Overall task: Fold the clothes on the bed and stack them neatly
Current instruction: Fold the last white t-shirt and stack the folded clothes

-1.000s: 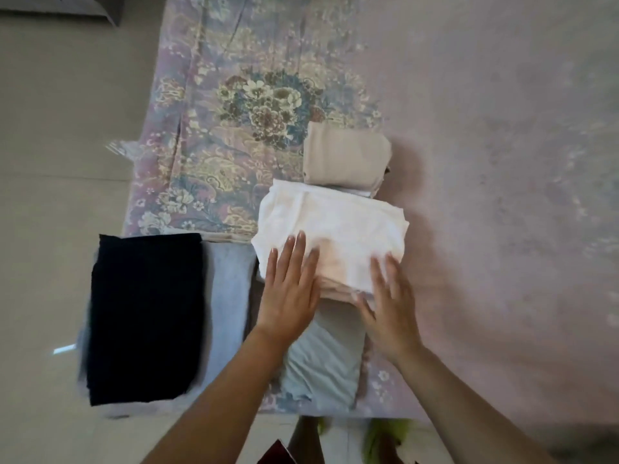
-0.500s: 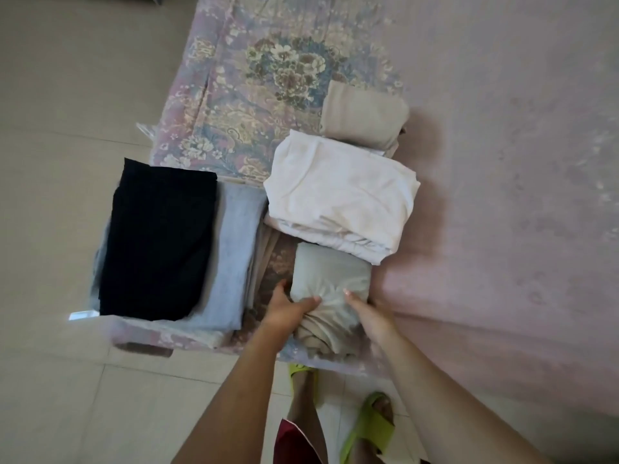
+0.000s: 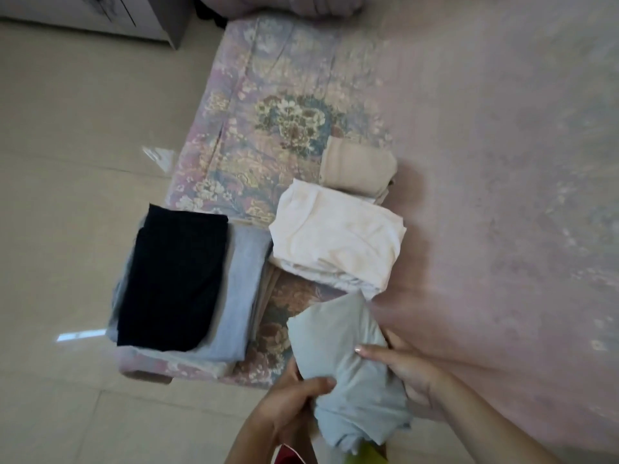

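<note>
Two hands hold one folded grey garment [image 3: 348, 360] over the near edge of the bed [image 3: 502, 162]: the left hand [image 3: 288, 406] grips its lower left side with curled fingers, the right hand [image 3: 408, 373] clasps its right side, thumb on top. Beyond lie a folded white garment [image 3: 338, 239] and a beige one [image 3: 360, 169]. Left, a black garment [image 3: 174, 279] tops a light blue one [image 3: 241, 296].

Floor's [image 3: 67, 162] all big glossy beige tiles with light glinting off them in a couple spots. The bed [image 3: 502, 162] has a pale pink cover, plus a floral quilted spread [image 3: 268, 128] on its left part. A white cabinet [image 3: 110, 15] sits top left.
</note>
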A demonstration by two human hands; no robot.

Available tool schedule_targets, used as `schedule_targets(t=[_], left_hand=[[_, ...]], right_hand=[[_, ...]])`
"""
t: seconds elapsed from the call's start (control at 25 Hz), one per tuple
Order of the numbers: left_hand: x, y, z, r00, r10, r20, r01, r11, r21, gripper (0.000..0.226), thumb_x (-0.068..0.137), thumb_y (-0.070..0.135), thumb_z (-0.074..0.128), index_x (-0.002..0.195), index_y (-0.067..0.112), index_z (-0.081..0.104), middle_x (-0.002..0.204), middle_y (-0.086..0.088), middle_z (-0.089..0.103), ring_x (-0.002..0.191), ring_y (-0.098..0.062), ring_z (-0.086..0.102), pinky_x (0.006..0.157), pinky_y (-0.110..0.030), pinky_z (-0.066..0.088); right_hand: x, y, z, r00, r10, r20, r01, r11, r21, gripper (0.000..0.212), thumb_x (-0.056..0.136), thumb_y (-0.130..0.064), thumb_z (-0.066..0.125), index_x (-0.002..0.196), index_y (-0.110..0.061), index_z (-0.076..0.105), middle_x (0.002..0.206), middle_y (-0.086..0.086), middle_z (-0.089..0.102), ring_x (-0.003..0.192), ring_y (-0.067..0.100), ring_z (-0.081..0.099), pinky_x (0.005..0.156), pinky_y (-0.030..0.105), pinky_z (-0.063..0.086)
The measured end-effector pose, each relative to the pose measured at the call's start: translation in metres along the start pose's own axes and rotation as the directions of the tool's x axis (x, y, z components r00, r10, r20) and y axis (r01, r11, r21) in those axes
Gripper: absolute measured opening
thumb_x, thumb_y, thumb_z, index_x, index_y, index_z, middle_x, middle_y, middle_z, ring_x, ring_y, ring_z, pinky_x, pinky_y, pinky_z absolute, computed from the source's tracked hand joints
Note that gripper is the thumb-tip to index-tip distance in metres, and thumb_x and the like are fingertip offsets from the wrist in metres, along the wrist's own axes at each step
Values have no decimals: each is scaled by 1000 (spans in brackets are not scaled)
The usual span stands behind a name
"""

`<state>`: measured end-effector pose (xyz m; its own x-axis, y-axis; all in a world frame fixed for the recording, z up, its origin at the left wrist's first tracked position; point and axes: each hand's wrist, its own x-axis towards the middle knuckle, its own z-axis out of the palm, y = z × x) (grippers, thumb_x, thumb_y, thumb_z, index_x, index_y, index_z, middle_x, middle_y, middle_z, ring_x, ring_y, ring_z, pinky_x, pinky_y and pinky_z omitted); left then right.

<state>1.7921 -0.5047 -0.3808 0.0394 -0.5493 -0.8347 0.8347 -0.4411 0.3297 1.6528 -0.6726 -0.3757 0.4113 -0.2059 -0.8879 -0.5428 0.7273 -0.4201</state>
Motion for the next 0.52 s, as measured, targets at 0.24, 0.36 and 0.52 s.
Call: schedule_targets(t=[0.24,0.36,0.52], left_hand=[[24,80,75,940,326,-98,-331,943,-34,60,88,-20,57,139,7,43,128,-20,64,113,-36,64,85,-43,58],[64,121,93,896,414,-159,-431,897,-94,56,93,-17,52,140,13,43,132,-17,62,116,-32,63,96,-47,53],[104,135,93,907,271,-324,-333,930,-154,48,98,-6,52,140,17,43,130,-14,59,114,-35,60,91,-54,55]], right_hand=[[-9,-172,6,941,-338,-30,283,831,-478,58,82,-8,83,133,-14,56,124,12,64,108,20,62,94,32,50],[31,-233,16,890,-456,-19,352,712,-608,62,84,-6,81,140,-6,53,137,15,56,126,25,52,103,31,40],[94,-218,27,851,-504,-148,161,518,-840,69,100,-29,62,159,-16,28,161,20,27,150,38,23,118,47,26]])
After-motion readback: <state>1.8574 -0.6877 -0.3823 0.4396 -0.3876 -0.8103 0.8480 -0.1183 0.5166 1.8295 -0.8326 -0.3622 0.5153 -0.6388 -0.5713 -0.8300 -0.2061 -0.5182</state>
